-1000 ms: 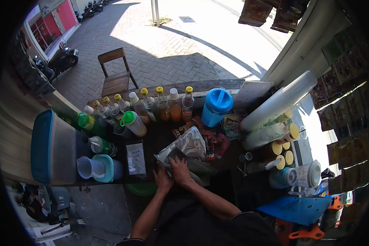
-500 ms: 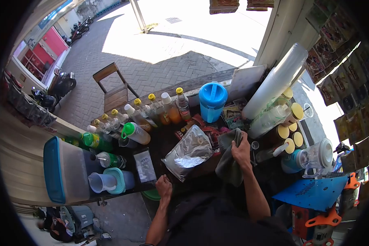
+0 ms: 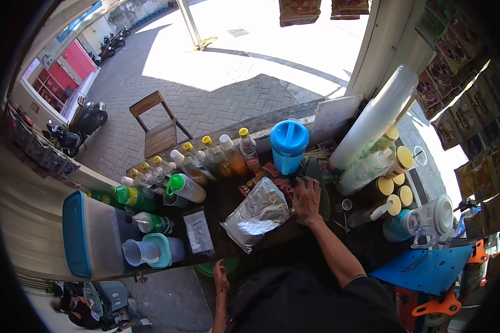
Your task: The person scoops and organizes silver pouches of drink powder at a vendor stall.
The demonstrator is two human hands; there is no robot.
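My right hand presses down on a dark grey-green cloth on the dark table, its fingers bent over the fabric. Just left of that hand lies a silver foil pouch, with red packets partly hidden behind it. A blue lidded pitcher stands beyond my fingers. My left hand hangs at the table's near edge beside a green round object. Its fingers are loosely apart and hold nothing. Nearest to it on the table is a flat clear packet.
Several bottles line the far left edge. A plastic tub and measuring jug stand left. Stacked cups, yellow-lidded jars and a blender jug crowd the right. Sachets hang there.
My right hand has moved slightly left and away from me, lowering the bunched cloth flat onto the table. My left hand has dropped nearer my body and its fist has loosened.
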